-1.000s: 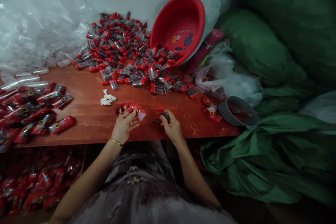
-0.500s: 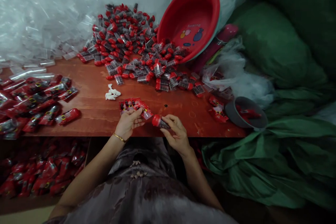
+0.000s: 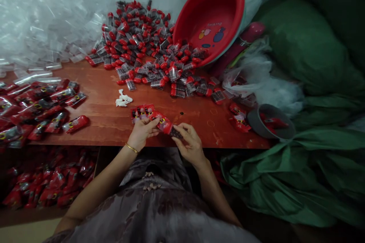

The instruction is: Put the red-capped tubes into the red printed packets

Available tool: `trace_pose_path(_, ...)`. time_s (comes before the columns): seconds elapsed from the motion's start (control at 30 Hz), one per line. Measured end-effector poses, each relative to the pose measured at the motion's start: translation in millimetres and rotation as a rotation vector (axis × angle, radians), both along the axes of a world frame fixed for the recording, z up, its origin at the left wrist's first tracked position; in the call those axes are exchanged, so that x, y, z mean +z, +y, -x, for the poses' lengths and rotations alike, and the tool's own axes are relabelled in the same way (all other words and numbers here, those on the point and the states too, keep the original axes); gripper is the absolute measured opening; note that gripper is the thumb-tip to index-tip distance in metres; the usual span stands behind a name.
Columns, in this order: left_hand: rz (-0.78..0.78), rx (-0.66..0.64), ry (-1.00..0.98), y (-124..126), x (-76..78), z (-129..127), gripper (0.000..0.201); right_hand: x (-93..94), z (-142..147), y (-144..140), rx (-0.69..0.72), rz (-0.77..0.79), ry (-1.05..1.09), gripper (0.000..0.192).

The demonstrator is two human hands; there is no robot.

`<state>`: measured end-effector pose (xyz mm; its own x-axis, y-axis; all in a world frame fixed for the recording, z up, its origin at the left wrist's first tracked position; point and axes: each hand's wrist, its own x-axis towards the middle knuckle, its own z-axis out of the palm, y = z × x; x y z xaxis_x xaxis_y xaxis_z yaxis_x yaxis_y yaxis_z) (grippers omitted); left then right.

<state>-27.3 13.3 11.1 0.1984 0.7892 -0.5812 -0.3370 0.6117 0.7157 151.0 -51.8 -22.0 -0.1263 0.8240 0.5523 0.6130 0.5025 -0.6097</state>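
Note:
My left hand (image 3: 143, 132), a gold bangle at its wrist, pinches a printed red plastic sleeve (image 3: 163, 122) between thumb and fingers. In my right hand (image 3: 190, 142) is a small clear bottle (image 3: 175, 133) with dark contents, gripped near its bottom. Its red cap end meets the sleeve's right end and appears to be inside it. Just beyond my left hand, several more flat red sleeves (image 3: 138, 111) lie on the table (image 3: 102, 121). A little farther off is a clump of white scraps (image 3: 123, 99).
Capped bottles (image 3: 137, 49) are heaped at the back beside a tilted red basin (image 3: 196, 19). Sleeved bottles (image 3: 42, 110) lie at left, below clear plastic pieces (image 3: 48, 22). A grey bowl (image 3: 258, 123) stands at right near green cloth (image 3: 325, 167). Red packets (image 3: 54, 182) fill a box below.
The bottle in my right hand has moved left and up against the sleeve, and its red cap has gone into the sleeve's end. The view has shifted slightly.

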Motion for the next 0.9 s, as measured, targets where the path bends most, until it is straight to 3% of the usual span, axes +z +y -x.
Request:
trace_pose_path(0.23,-0.086,0.052,-0.026,-7.0,-5.9,-12.7,0.044,-4.9,17.8,4.5,-0.163,-0.030,-0.011,0.047)
trace_pose_path(0.37,-0.058,0.130,-0.114,-8.3,-6.7,-18.5,0.042,-6.6,31.7,9.1,-0.243,-0.065,-0.002,0.043)
trace_pose_path(0.7,-0.172,0.248,-0.231,-8.2,-11.8,-20.4,0.037,0.1,56.1,18.7,-0.293,-0.097,0.011,0.044)
trace_pose_path(0.9,-0.232,0.290,-0.224,-5.2,-6.7,-20.3,0.035,-1.6,63.4,19.6,-0.212,-0.118,0.017,0.051)
